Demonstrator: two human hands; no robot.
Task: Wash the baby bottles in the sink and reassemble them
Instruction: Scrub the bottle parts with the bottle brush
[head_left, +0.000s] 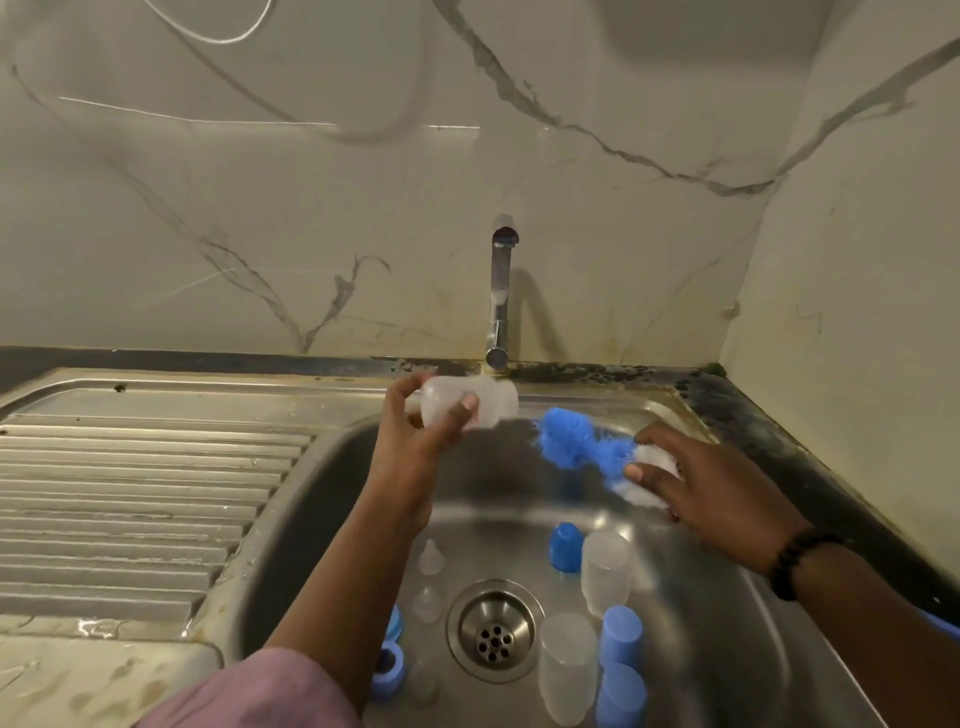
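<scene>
Steel sink (332, 467): at 6 o'clock by the drain (492, 630), loose caps (621, 636) and a second bottle (605, 571) could be knocked. At 11 o'clock a clear bottle (470, 408) is gripped by the left hand (421, 415); wet, it could slip. At 1 o'clock a blue brush (576, 441) is held in the right hand (691, 473); its handle is hidden. Whether water runs from the tap (500, 291) cannot be told.

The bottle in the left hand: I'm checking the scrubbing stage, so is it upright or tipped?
Tipped: the bottle lies sideways in the left hand, open mouth facing the blue brush.
</scene>
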